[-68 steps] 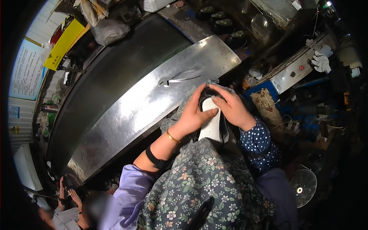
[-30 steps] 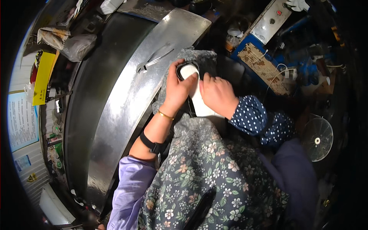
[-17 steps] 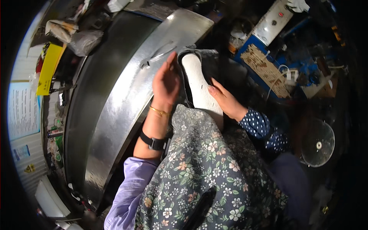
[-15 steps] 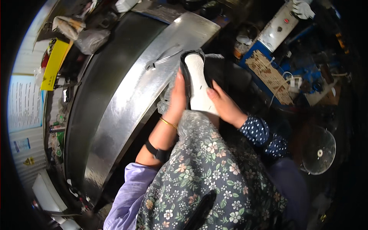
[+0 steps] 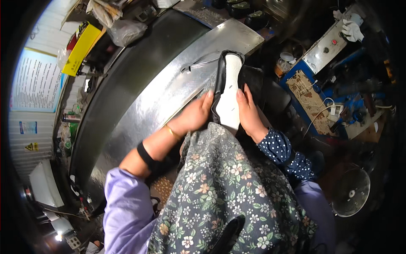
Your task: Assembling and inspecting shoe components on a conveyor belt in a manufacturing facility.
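Observation:
A black leather shoe upper (image 5: 219, 84) stands with its sole side toward me, wrapped round a white insole (image 5: 230, 93). The leather edge rises loosely along both sides of the insole and round its far end. On the left side, my left hand (image 5: 198, 113) is closed on the leather edge, thumb up. My right hand (image 5: 250, 114) clasps the other side, its thumb beside the insole's edge and its fingers along the leather. The shoe's near end meets the flowered apron (image 5: 228, 182) over my lap. What lies under the shoe is hidden.
Left of my hands runs a long metal-topped bench (image 5: 139, 101) with a thin wire-like tool (image 5: 198, 64) on it. A blue machine (image 5: 304, 97) with a white glove (image 5: 352, 28) stands at the right. A round fan-like guard (image 5: 351, 190) is at the lower right.
My left hand has drawn back toward the shoe's near end, and its fingers have curled round the leather edge. The right hand still holds the other side. The whole view has shifted.

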The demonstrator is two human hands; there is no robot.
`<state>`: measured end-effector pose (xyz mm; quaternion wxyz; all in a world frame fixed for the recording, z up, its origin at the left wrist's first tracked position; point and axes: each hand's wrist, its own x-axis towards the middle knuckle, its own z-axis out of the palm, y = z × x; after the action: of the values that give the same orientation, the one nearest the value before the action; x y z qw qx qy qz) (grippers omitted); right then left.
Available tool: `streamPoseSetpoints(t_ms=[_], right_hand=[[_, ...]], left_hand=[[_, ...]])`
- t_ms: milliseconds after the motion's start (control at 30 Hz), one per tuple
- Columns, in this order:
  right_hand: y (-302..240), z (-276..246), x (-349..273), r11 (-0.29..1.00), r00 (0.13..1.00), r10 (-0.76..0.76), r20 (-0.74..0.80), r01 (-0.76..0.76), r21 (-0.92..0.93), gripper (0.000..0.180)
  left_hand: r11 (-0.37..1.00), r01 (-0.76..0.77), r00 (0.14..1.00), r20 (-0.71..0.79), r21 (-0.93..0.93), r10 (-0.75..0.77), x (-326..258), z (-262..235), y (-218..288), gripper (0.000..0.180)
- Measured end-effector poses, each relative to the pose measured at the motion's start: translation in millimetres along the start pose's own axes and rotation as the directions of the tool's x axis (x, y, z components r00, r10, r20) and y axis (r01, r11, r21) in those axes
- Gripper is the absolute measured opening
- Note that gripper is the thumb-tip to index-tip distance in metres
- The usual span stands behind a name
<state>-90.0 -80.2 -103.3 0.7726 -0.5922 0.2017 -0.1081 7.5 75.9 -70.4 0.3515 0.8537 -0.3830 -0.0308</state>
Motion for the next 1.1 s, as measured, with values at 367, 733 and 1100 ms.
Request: streamPoseSetpoints(t_ms=[367, 733, 1100], right_hand=[[10.7, 10.5, -14.6, 0.851, 0.951, -0.280, 0.127, 0.308, -0.426, 0.069], [-37.1, -40.5, 20.6, 0.939, 0.992, 0.021, 0.123, 0.022, -0.342, 0.061], [-43.9, -14.2, 92.0, 0.880, 0.825, -0.376, 0.423, 0.461, -0.116, 0.029]], left_hand=[[0.934, 0.300, 0.939, -0.110, -0.193, -0.325, -32.9, 24.5, -7.6, 0.037], [0.127, 0.468, 0.859, 0.417, -0.875, -0.296, 87.5, 11.1, 18.5, 0.060], [0.478, 0.187, 0.981, 0.192, -0.858, -0.040, 75.0, 22.3, 7.7, 0.037]])
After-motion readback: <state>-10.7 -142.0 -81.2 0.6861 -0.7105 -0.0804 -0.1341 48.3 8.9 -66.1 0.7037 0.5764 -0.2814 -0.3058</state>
